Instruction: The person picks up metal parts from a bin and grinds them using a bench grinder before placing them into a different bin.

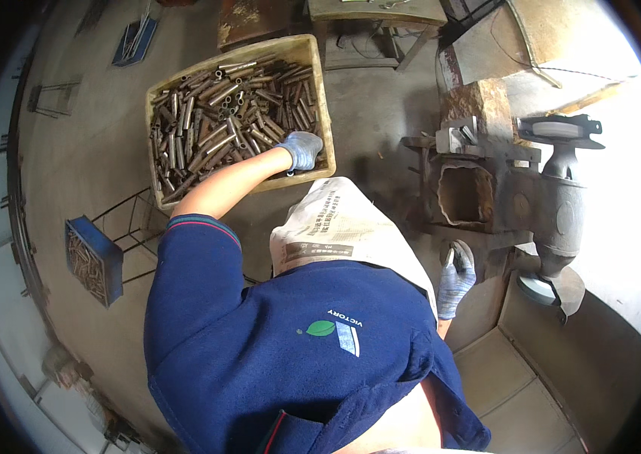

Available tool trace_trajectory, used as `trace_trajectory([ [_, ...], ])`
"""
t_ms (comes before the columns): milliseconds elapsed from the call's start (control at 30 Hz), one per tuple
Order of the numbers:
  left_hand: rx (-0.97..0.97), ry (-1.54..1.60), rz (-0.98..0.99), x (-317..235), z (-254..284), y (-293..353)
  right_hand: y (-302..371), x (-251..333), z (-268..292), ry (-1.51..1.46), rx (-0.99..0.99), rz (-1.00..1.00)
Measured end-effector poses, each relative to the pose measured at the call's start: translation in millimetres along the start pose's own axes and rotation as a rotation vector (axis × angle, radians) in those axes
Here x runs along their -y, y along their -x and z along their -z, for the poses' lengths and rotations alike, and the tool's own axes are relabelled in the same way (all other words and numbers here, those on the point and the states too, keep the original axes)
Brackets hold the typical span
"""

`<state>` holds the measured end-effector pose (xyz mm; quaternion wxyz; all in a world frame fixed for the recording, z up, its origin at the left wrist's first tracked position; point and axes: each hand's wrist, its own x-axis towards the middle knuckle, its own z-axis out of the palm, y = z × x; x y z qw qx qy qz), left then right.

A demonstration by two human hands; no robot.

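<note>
A large yellowish plastic bin (325, 106) full of short metal tubes (218, 140) stands ahead of me to the left. My left hand (301, 150), in a blue-grey glove, reaches over its near right corner and rests on the tubes. Its fingers point down and are hidden, so what they grip does not show. My right hand (456, 278), in a striped glove with dark fingertips, is low at my right side, beside the bench grinder (560, 216). Its fingers are curled closed; anything inside them is too dark to make out.
A pale printed apron (339, 219) covers my lap. On the left, a blue tray (97, 261) of small metal pieces sits on a metal frame. A rusty metal box (466, 195) adjoins the grinder. A wooden table (377, 9) stands at the back, near another blue tray (135, 41).
</note>
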<state>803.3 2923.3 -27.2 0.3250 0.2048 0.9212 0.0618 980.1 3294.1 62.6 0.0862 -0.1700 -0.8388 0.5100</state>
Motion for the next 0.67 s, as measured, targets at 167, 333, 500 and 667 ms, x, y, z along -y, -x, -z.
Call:
trace_trajectory([
  [167, -0.076, -0.044, 0.016, 9.6, 6.1, 12.8, 15.8, -10.7, 12.2, 0.014, -0.037, -0.056],
  [333, -0.491, 0.538, 0.112, 28.3, 41.5, 60.7, 28.0, -19.4, 20.5, 0.065, -0.084, 0.027],
  [500, -0.67, 1.005, -0.287, -45.0, 99.1, 77.2, 6.3, 31.6, 13.6, 0.063, -0.046, 0.133],
  [667, -0.376, 1.311, -0.682, -142.5, 101.2, 25.5, -16.7, 95.9, 5.6, 0.115, 0.063, 0.389],
])
